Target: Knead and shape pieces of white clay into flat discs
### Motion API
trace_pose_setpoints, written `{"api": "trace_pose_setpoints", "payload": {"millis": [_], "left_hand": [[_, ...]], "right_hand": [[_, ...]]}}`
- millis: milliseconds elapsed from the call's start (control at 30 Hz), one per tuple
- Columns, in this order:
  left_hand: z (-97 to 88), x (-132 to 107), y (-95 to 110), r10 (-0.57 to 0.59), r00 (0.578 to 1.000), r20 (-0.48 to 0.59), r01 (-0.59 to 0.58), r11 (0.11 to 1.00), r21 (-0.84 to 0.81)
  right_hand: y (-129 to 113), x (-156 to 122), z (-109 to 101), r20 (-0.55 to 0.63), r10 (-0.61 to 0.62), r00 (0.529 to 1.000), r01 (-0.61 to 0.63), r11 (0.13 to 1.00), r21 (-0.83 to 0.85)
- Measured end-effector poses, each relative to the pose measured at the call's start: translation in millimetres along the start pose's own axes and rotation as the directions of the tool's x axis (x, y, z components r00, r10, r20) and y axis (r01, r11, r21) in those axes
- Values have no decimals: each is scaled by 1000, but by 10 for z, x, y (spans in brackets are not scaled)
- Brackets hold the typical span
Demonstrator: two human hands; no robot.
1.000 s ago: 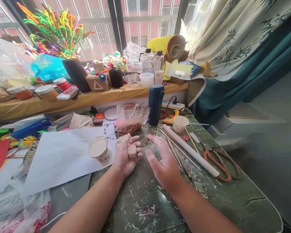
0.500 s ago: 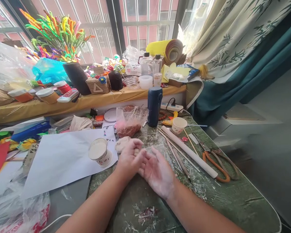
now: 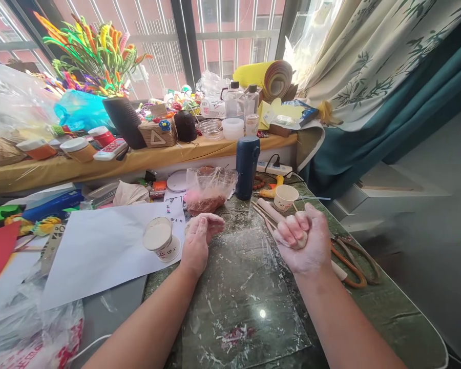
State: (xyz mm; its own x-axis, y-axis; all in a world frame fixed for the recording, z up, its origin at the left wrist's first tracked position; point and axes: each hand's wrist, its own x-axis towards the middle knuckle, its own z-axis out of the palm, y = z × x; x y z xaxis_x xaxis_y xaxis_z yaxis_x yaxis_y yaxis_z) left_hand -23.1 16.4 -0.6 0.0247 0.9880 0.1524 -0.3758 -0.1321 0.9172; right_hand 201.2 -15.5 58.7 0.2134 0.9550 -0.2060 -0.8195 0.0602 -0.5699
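Note:
My right hand is raised on the right with its fingers curled into the palm. A small pale lump of clay shows below the fingertips, mostly covered by them. My left hand is apart from it, fingers stretched out and slightly cupped, with nothing visible in it. White residue coats both hands. Between them lies a clear, smeared plastic sheet. A larger pale lump behind my left hand is almost wholly hidden. Left of that hand, a cup with pale contents stands on white paper.
A dark blue bottle and a bag of reddish-brown material stand at the back. A paper cup, sticks, a pale roller and orange-handled scissors lie at right. Jars and craft supplies crowd the sill.
My hands, together over the sheet before, have come apart. The right one has moved right and up and closed round the small lump; the left has shifted slightly left. More of the sheet shows.

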Motion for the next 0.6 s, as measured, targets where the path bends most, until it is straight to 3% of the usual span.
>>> {"api": "trace_pose_setpoints", "payload": {"millis": [67, 100, 133, 167, 200, 233, 267, 333, 400, 467, 600], "left_hand": [[35, 17, 14, -67, 998, 0, 66, 992, -105], [52, 24, 27, -107, 994, 2, 106, 982, -154], [68, 29, 40, -150, 989, 9, 148, 969, -198], [80, 34, 54, -191, 981, 20, 190, 953, -234], [89, 39, 67, -225, 974, 36, 226, 938, -263], [95, 42, 79, -249, 967, 52, 253, 924, -286], [100, 43, 90, -266, 962, 66, 273, 913, -303], [110, 37, 109, -291, 955, 55, 294, 911, -289], [127, 18, 129, -300, 954, 2, 294, 932, -213], [156, -10, 150, -297, 955, -21, 292, 947, -132], [220, -53, 181, -253, 967, 39, 255, 965, -64]], "right_hand": [[1, 0, -5, -101, -261, 960, 243, 956, -164], [22, 1, -7, -144, -422, 895, 381, 891, -249], [58, -1, -7, -164, -576, 801, 509, 799, -321], [109, -10, -4, -154, -699, 698, 612, 695, -378], [173, -30, 1, -96, -771, 629, 675, 603, -424], [249, -60, 8, 23, -782, 623, 697, 542, -469], [333, -99, 14, 185, -724, 664, 690, 499, -524], [503, -181, 17, 484, -424, 766, 639, 420, -644], [640, -231, 0, 576, -210, 790, 610, 366, -703], [719, -227, -32, 523, -225, 822, 568, 396, -721], [765, -132, -70, 280, -194, 940, 338, 624, -704]]}}
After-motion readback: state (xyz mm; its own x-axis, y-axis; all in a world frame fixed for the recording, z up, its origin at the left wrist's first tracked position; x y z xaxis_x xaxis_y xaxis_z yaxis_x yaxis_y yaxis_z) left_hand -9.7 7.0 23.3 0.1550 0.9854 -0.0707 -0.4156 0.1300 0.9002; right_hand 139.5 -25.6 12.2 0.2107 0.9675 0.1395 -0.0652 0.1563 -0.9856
